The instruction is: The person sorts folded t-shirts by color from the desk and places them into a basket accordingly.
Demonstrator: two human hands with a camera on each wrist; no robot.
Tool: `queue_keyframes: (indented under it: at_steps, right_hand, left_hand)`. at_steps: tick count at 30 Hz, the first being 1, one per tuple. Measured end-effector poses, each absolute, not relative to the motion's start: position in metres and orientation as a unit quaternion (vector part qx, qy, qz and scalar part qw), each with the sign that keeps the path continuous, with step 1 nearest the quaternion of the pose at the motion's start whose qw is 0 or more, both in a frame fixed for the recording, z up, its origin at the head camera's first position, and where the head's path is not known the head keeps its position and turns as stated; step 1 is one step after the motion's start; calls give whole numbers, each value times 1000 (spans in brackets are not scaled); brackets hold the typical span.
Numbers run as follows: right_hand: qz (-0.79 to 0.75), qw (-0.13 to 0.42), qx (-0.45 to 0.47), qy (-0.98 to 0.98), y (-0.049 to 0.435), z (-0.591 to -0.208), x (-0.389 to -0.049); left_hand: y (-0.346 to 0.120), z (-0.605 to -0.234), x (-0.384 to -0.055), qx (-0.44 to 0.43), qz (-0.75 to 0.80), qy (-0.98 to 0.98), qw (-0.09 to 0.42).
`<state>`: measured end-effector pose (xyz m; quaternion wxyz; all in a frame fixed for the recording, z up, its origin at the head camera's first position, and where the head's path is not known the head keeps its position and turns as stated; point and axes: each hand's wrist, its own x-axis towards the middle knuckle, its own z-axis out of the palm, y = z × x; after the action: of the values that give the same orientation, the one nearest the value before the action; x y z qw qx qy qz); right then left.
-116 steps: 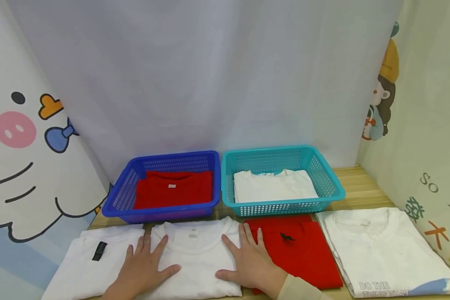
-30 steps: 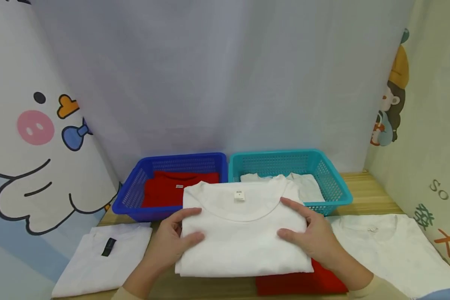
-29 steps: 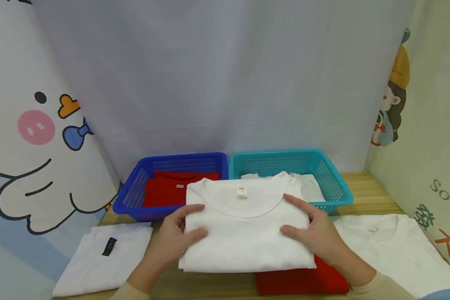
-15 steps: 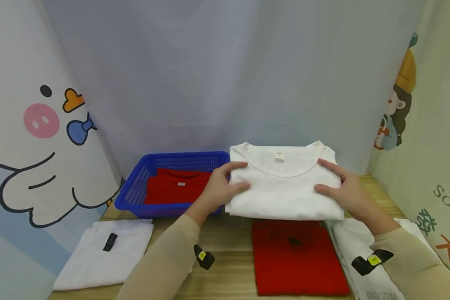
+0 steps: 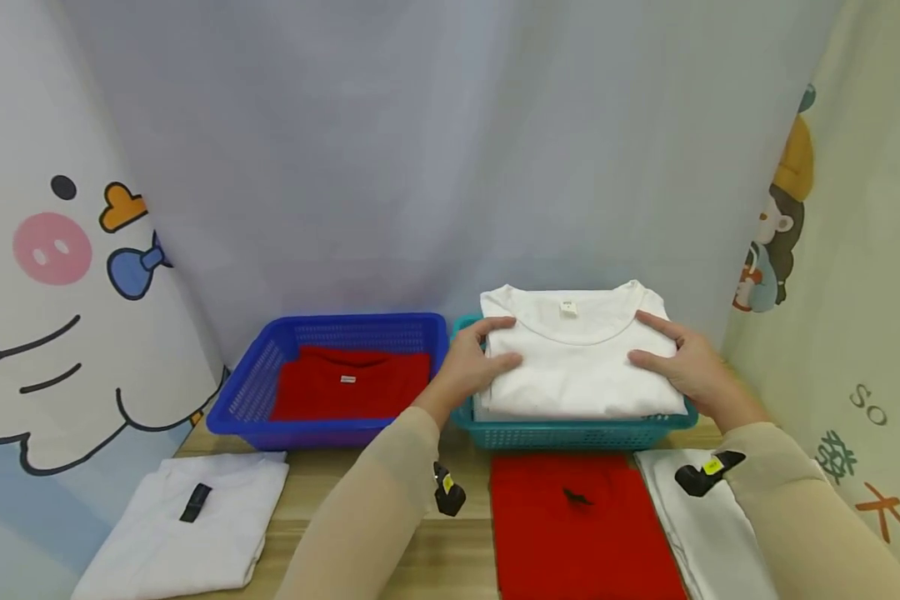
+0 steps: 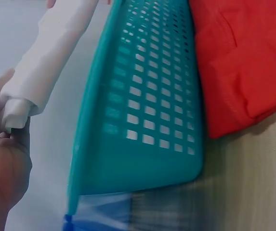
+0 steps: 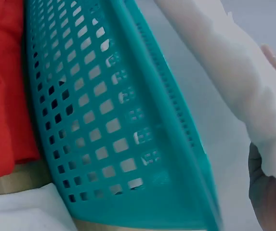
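Observation:
A folded white T-shirt is gripped at both side edges, level above the teal basket. My left hand pinches its left edge, thumb on top; my right hand does the same on the right. Both wrist views show the shirt's folded edge above the basket's rim, with a gap between them. Fingers under the shirt are mostly hidden in the head view. The shirt covers most of the basket's inside; a bit of white cloth shows below its left corner.
Left of the teal basket stands a blue basket holding a folded red shirt. On the wooden table lie a white shirt with a black label, a red shirt and another white shirt, partly behind my right sleeve.
Both hands first lay flat on the white T-shirt on the table, then lifted it. They carried it forward and right, over the teal basket, where it now hangs.

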<state>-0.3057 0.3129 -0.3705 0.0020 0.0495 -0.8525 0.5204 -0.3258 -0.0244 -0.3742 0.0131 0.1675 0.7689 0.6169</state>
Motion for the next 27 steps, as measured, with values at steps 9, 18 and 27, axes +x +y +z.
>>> queue_keyframes:
  at_steps: [9, 18, 27]
  right_hand:
    - [487, 9, 54, -871, 306, -385, -311]
    - [451, 18, 68, -890, 303, -383, -323]
    - [452, 17, 71, -889, 301, -397, -323]
  left_hand:
    - [-28, -398, -330, 140, 601, 787, -4]
    - [-24, -403, -336, 117, 595, 795, -5]
    - [-23, -405, -336, 123, 588, 799, -1]
